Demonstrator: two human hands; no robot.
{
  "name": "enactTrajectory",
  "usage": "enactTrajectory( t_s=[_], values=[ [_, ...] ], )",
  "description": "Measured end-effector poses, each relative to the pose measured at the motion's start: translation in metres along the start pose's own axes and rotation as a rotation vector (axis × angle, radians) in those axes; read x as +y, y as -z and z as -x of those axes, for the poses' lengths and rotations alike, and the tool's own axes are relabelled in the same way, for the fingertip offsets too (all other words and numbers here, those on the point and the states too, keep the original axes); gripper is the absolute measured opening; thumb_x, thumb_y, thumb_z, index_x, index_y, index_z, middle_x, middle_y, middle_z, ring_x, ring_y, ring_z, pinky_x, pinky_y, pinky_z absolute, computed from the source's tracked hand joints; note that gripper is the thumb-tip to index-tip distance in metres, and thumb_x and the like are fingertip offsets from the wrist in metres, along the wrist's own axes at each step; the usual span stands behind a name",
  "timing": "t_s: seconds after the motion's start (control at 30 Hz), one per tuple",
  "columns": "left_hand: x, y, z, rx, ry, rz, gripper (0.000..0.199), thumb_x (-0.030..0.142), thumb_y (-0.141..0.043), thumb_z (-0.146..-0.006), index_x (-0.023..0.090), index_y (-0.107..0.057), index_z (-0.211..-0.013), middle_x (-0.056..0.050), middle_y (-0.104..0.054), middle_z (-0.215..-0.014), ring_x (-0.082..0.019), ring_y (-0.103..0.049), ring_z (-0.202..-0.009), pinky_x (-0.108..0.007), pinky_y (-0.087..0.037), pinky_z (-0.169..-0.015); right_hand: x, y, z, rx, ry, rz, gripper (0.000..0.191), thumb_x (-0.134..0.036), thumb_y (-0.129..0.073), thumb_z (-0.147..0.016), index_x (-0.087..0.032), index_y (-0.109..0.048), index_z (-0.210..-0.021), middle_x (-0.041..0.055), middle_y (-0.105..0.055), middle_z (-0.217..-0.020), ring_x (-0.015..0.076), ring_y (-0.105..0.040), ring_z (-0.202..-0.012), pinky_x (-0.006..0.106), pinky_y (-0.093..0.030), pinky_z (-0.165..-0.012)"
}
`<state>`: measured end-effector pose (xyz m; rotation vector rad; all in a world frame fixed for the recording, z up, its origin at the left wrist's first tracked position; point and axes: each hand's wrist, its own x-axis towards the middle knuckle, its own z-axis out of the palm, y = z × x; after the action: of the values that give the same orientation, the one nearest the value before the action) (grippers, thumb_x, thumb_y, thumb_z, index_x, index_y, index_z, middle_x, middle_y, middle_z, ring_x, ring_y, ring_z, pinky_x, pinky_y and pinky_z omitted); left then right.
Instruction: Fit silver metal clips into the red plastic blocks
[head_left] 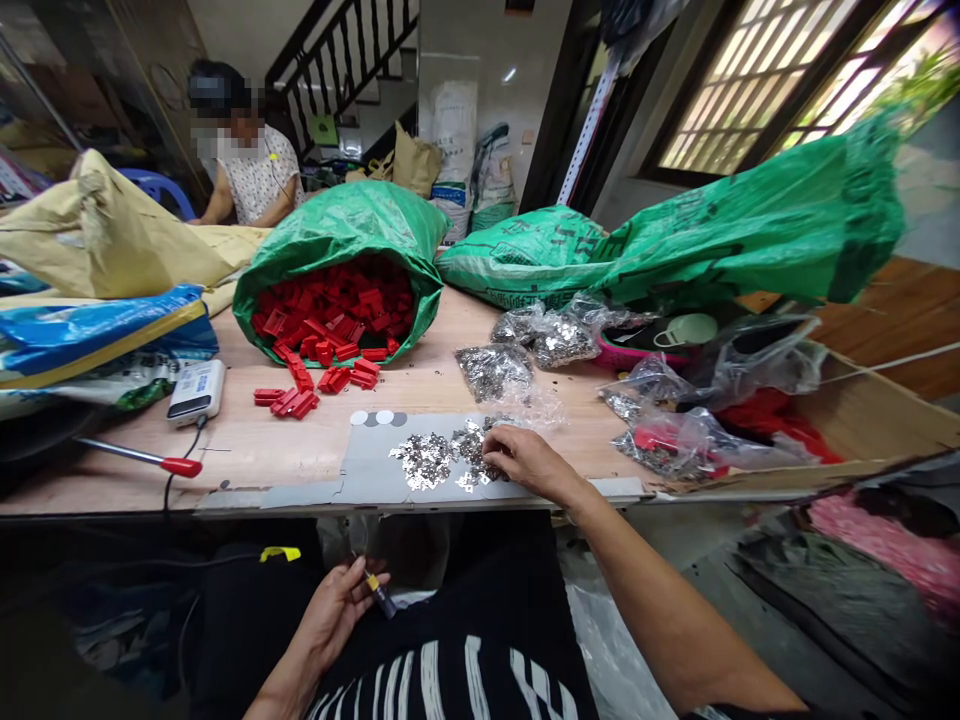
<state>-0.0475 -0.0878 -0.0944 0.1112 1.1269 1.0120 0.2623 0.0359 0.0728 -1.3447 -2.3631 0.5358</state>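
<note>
Over my lap, my left hand [339, 612] is closed around a small dark stick-like object with a yellow band [381, 592]; its exact kind is unclear. My right hand [525, 458] reaches onto the table, fingertips pinched together at the right pile of small silver metal pieces [469, 452]. Whatever sits between those fingertips is hidden. Just left of it lies another pile of shiny metal pieces [424, 462]. Both piles rest on a grey sheet [367, 475] along the table's front edge. Red plastic parts [296, 402] lie loose beyond, to the left.
A green sack [352, 215] spills red parts. Clear bags of metal pieces [495, 372] lie behind my right hand, with a cardboard tray [870, 400] further right. A power bank [196, 392] and a red-tipped rod [180, 466] are at left. Another person [259, 185] sits across.
</note>
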Motion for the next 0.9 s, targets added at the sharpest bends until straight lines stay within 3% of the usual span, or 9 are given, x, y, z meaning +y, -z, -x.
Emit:
enactTrajectory(
  t_s=[0.1, 0.27, 0.47, 0.9],
  values=[
    [0.000, 0.000, 0.000, -0.001, 0.003, 0.005, 0.015, 0.016, -0.068, -0.078, 0.012, -0.055, -0.072, -0.015, -0.073, -0.089, -0.027, -0.072, -0.083, -0.036, -0.057, -0.075, -0.004, -0.011, 0.000, 0.075, 0.061, 0.157, 0.009, -0.010, -0.059, -0.080, -0.018, -0.061, -0.081, 0.0020, -0.064, -0.082, 0.0156, -0.057, -0.079, 0.027, -0.037, -0.075],
    [0.000, -0.001, 0.001, -0.002, -0.005, 0.003, 0.014, 0.016, -0.069, -0.078, 0.011, -0.056, -0.074, -0.014, -0.073, -0.089, -0.027, -0.072, -0.082, -0.035, -0.057, -0.074, -0.004, -0.013, 0.004, 0.045, 0.142, 0.351, 0.007, -0.013, -0.063, -0.082, -0.019, -0.064, -0.078, 0.0033, -0.067, -0.080, 0.0177, -0.058, -0.081, 0.029, -0.034, -0.075],
    [0.001, -0.003, 0.003, 0.004, -0.002, 0.005, 0.020, 0.016, -0.067, -0.079, 0.013, -0.052, -0.067, -0.014, -0.073, -0.087, -0.026, -0.072, -0.082, -0.034, -0.057, -0.073, -0.004, -0.006, 0.009, 0.026, 0.139, 0.337, 0.010, -0.016, -0.062, -0.085, -0.022, -0.070, -0.083, 0.0024, -0.071, -0.084, 0.0171, -0.061, -0.082, 0.029, -0.034, -0.074],
    [-0.001, 0.002, -0.002, -0.006, -0.013, 0.005, 0.014, 0.018, -0.069, -0.078, 0.012, -0.056, -0.075, -0.013, -0.073, -0.088, -0.027, -0.072, -0.084, -0.037, -0.056, -0.079, -0.006, -0.011, 0.002, -0.047, 0.065, 0.364, 0.007, -0.019, -0.061, -0.085, -0.021, -0.068, -0.085, 0.0030, -0.070, -0.087, 0.0182, -0.061, -0.088, 0.029, -0.034, -0.077]
  ],
)
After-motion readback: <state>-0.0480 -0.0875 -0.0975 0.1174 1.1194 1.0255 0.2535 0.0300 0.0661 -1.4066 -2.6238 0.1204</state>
